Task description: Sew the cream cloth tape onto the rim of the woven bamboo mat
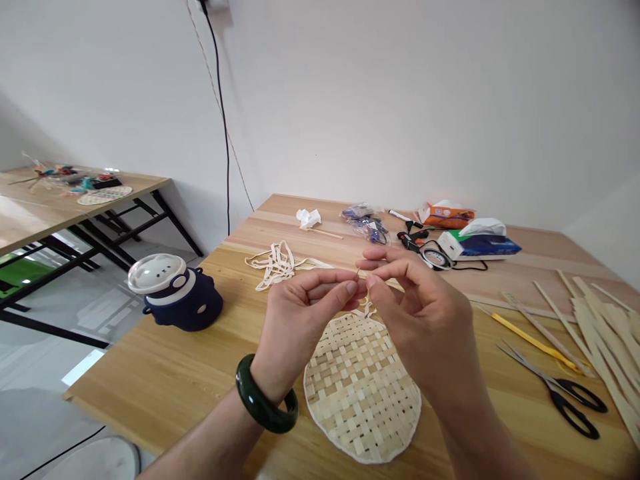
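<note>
Above the top of a woven bamboo fan [367, 393] my two hands meet, fingertips almost touching. My left hand [313, 310], a dark green bangle [265, 403] at its wrist, is closed in a pinch with a thin, needle-like tip [358, 272] showing between thumb and forefinger. Thumb and forefinger of my right hand [425, 313] are also pinched; whatever they hold is too small to make out. The oval fan lies flat on the table, its edge bound in cream cloth tape. Loops of tape [367, 308] at its top are partly hidden behind my hands.
A heap of cream tape [277, 267] lies behind my left hand. Scissors [555, 387], a yellow strip [530, 339] and bamboo strips [610, 333] are at right. Farther back are a glue gun [414, 239] and tissue pack [477, 243]. A navy bear-shaped container [183, 300] stands near the left edge.
</note>
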Motion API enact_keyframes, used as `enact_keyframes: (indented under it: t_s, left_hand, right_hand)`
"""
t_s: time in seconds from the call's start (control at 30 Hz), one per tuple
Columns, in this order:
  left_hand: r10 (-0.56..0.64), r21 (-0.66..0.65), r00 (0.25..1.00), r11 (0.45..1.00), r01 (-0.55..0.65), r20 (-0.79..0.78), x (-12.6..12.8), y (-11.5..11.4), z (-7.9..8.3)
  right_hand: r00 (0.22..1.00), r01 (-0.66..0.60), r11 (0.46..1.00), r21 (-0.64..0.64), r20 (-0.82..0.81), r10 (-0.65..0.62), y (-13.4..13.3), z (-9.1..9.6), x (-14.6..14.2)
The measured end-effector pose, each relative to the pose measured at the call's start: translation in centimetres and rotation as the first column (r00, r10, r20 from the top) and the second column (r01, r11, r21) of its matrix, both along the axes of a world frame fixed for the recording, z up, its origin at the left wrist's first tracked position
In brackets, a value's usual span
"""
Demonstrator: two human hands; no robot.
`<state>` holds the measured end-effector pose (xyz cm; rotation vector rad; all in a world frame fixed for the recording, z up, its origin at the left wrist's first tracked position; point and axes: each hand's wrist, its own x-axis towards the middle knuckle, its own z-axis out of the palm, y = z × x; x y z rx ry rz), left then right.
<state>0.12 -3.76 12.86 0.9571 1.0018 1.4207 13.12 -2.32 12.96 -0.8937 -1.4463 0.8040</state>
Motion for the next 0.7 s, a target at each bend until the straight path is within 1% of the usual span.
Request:
enact_keyframes:
  t_s: [0.13,0.47,0.7]
  left_hand:
    - [-0.005,0.0,1.0,1.0,0.005,-0.014,-0.1,0.07,-0.07]
    - [0.002,-0.009,0.999,1.0,-0.002,-0.038,-0.04,0.04,-0.26]
    - [-0.004,-0.01,1.0,1.0,0.004,-0.012,0.03,0.02,-0.35]
  right_hand:
    - [1.0,-0.004,1.0,-0.013,0.004,0.004,-0.07,-0.04,0.04]
    - [1.0,0.008,1.0,0.0,-0.017,-0.008,-0.04,-0.16,0.0]
    - [1.0,0.012,1.0,0.003,-0.005,-0.012,-0.04,-0.34,0.13]
